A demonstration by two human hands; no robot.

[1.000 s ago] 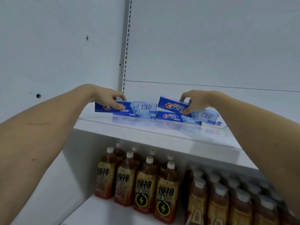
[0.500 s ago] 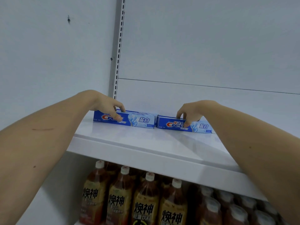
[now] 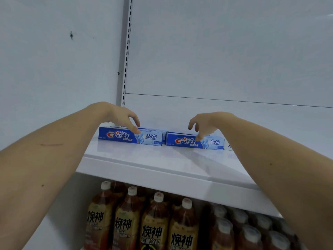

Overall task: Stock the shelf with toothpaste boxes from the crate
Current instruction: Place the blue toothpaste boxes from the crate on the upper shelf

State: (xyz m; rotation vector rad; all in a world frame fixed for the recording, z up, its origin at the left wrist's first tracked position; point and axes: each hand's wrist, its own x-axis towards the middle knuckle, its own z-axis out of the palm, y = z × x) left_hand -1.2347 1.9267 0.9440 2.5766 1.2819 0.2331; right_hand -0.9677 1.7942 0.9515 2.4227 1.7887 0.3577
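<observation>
Both hands point(image 3: 204, 123) loosened (fingertips touching) above boxes point(image 3: 194, 142).

Both hands, left point(image 3: 119, 115) and right point(image 3: 207, 123), now open up and lift off the toothpaste boxes point(image 3: 129, 137), fingertips barely touching.

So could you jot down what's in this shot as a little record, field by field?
place: white shop shelf, seen from a head camera
left toothpaste box: blue, lying flat on the shelf, label facing out
right toothpaste box: same kind, lying beside the left one
stacking: more box edges show behind both; count unclear
left hand: open, fingertips resting on the left box
right hand: open, fingertips touching the right box
below: drink bottles with white caps on the lower shelf
crate: not in view
</observation>
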